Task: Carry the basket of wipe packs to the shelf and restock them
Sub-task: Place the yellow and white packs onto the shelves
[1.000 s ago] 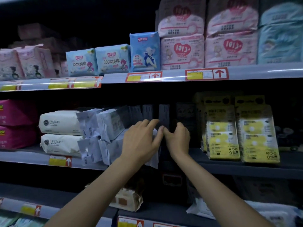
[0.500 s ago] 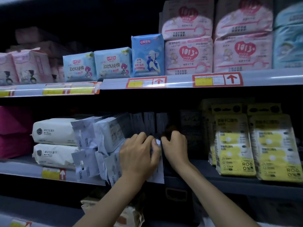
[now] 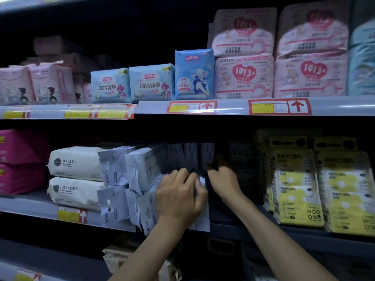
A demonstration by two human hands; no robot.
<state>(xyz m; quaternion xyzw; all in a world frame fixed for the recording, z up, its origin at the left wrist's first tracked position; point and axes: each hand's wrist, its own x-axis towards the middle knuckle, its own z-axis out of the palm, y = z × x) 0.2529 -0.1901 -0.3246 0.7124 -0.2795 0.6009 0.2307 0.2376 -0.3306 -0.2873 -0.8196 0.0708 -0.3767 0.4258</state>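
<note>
Both hands have dropped lower into the middle shelf (image 3: 67,214), left hand (image 3: 179,196) clenched on a grey wipe pack (image 3: 199,218), right hand (image 3: 224,182) pinching its dark top edge — seating underway.

The wipe packs (image 3: 150,169) are white and grey with flat tabs that have a hole. They sit on the middle shelf (image 3: 40,207) in two layers, leaning to the right in a row. More dark packs (image 3: 190,157) stand upright behind them, hard to see.
</note>
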